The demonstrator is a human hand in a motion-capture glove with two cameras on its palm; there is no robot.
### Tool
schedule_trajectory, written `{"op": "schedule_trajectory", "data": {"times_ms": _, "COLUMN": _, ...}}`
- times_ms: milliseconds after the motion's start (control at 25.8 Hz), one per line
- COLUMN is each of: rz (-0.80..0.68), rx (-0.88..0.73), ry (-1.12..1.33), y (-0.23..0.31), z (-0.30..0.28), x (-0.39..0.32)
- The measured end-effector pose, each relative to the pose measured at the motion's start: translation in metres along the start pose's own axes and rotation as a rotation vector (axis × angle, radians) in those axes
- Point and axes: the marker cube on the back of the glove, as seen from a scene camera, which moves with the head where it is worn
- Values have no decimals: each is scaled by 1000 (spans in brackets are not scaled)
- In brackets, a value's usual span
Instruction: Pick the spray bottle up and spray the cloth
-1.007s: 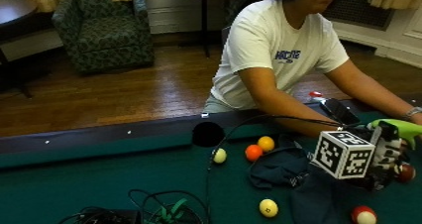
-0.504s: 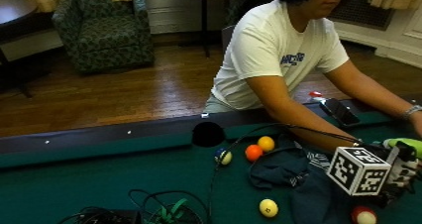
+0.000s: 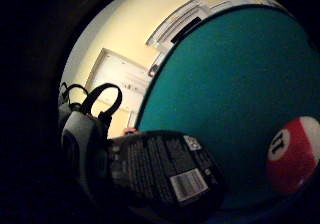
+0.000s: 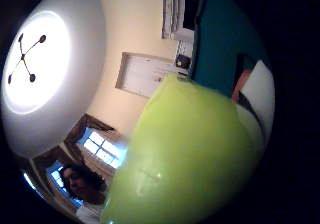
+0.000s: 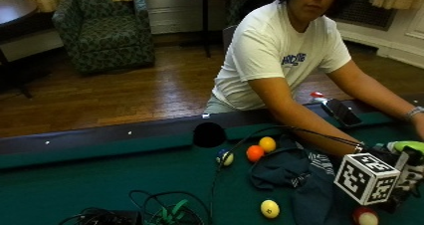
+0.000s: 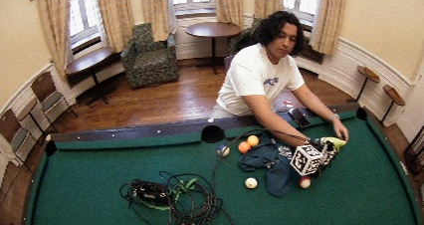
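In the outside view my gloved right hand [image 5: 405, 177] hovers low over the green felt at the near right, gripping the spray bottle [image 5: 405, 146]. The bottle's lime-green body shows just past the hand and fills the thumb side palm view [image 4: 185, 159]. Its black label with a barcode [image 3: 165, 169] lies close to the palm. The dark blue cloth [image 5: 291, 168] lies crumpled on the felt just left of the hand, also seen in the wide view [image 6: 268, 160]. The fingers themselves are mostly hidden behind the glove's gear.
A red-striped ball [image 5: 364, 216] sits right below the hand, close in the palm view [image 3: 292, 154]. Yellow [image 5: 267, 144] and orange [image 5: 255, 153] balls lie by the cloth, another yellow ball [image 5: 269, 208] nearer. A phone [image 5: 341, 112] rests on the rail; cables [image 5: 159, 215] lie front left.
The gloved hand with the bottle has moved right and down toward the near edge, ending beside the red-striped ball. The cloth and balls have stayed put.
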Motion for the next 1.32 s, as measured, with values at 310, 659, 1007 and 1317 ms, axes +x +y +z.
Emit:
{"op": "schedule_trajectory", "data": {"times_ms": 310, "rz": 29, "rx": -101, "ry": -13, "y": 7, "z": -2, "x": -1}}
{"op": "schedule_trajectory", "data": {"times_ms": 659, "rz": 74, "rx": -165, "ry": 74, "y": 19, "z": -19, "x": 4}}
{"op": "schedule_trajectory", "data": {"times_ms": 1007, "rz": 37, "rx": -297, "ry": 299, "y": 57, "z": -65, "x": -7}}
{"op": "schedule_trajectory", "data": {"times_ms": 1317, "rz": -70, "rx": -321, "ry": 453, "y": 88, "z": -121, "x": -36}}
